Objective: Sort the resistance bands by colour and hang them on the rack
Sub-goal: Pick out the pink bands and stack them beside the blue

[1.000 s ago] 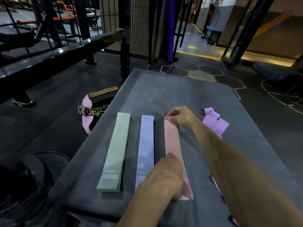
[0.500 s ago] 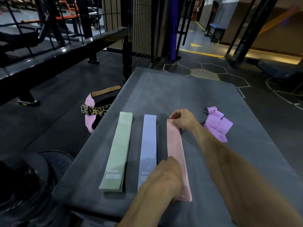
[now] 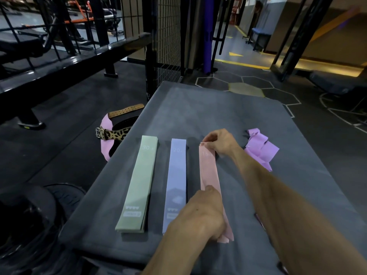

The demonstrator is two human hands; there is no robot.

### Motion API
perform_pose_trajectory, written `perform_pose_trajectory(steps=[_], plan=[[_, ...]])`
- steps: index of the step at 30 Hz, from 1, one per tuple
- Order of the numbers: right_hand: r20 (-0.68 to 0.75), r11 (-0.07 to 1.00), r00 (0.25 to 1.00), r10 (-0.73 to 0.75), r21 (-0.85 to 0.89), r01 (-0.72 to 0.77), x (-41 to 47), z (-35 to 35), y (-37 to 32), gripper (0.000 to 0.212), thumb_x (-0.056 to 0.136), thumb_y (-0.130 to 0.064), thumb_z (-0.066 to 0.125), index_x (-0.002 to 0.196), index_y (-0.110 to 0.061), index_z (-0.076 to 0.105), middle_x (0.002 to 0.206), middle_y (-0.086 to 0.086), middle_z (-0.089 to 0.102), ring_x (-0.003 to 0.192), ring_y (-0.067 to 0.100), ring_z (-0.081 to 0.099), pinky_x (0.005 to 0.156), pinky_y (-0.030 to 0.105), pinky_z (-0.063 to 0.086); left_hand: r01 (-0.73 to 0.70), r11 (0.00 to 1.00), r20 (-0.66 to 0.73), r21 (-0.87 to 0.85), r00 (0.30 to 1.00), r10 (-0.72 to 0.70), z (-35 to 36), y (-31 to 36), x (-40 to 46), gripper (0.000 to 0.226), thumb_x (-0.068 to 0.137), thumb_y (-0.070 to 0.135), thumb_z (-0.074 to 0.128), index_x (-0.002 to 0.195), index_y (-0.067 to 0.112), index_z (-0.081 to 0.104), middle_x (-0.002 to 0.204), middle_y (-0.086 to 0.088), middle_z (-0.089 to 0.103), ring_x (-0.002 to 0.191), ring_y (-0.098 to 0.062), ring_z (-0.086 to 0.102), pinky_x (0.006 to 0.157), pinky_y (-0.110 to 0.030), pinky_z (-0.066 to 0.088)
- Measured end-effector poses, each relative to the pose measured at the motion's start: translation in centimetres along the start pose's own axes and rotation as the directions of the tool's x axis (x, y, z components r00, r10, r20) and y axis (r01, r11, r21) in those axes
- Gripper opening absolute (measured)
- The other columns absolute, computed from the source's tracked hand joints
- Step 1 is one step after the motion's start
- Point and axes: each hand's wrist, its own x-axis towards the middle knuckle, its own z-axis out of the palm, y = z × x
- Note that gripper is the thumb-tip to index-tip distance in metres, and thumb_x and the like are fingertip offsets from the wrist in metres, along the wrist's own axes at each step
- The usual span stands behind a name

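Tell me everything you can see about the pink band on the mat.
The pink band is a flat, matte, stretchy-looking strip lying lengthwise on the grey mat, rightmost of three parallel bands, beside the lavender band. Pale print near its far end is partly covered. The right hand pinches its far end; the left hand covers its near part, layers peeking out.

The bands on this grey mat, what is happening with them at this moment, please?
A person is laying resistance bands flat, side by side, on the mat. The green band and the blue band already lie straight. The right hand pinches the far end of the pink band, and the left hand holds it near its close end. A crumpled purple band waits to the right. Nothing hangs on a rack yet.
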Motion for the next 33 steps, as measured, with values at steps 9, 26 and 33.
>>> perform_pose_trajectory(steps=[9, 26, 33], plan=[[0.027, 1.000, 1.000, 0.008, 0.016, -0.008, -0.1, -0.6, 0.0, 0.008, 0.083, -0.015, 0.080, 0.091, -0.012, 0.079, 0.090, 0.005, 0.075, 0.081, 0.014, 0.065, 0.076, 0.027, 0.053, -0.005, 1.000, 0.010, 0.015, 1.000, 0.005, -0.1, 0.5, 0.3, 0.053, 0.093, 0.008, 0.065, 0.138, 0.007, 0.039, 0.131, -0.012, 0.051, 0.115, -0.030, 0.058, 0.074, -0.028, 0.042], [-0.004, 0.988, 1.000, -0.017, -0.150, 0.016, -0.6, 0.6, -0.4, 0.024, 0.089, -0.014, 0.069, 0.112, -0.012, 0.074, 0.113, 0.007, 0.074, 0.098, 0.019, 0.067, 0.080, 0.020, 0.047, 0.084, 0.990, -0.010, 0.109, 0.996, -0.084, 1.1, -0.3, 2.7, 0.053, 0.097, 0.021, 0.062, 0.143, 0.006, 0.040, 0.143, -0.015, 0.049, 0.129, -0.034, 0.052, 0.103, -0.040, 0.043], [-0.131, 0.972, 0.986, 0.101, -0.198, -0.126, -4.3, -0.7, -1.3, 0.042, 0.094, -0.025, 0.061, 0.133, -0.008, 0.057, 0.133, 0.014, 0.060, 0.122, 0.032, 0.056, 0.101, 0.032, 0.043, 0.066, 0.992, -0.185, 0.105, 0.982, -0.046, 2.0, -0.6, 3.2, 0.039, 0.099, 0.025, 0.056, 0.133, 0.012, 0.043, 0.130, -0.011, 0.057, 0.116, -0.029, 0.059, 0.091, -0.038, 0.046]])
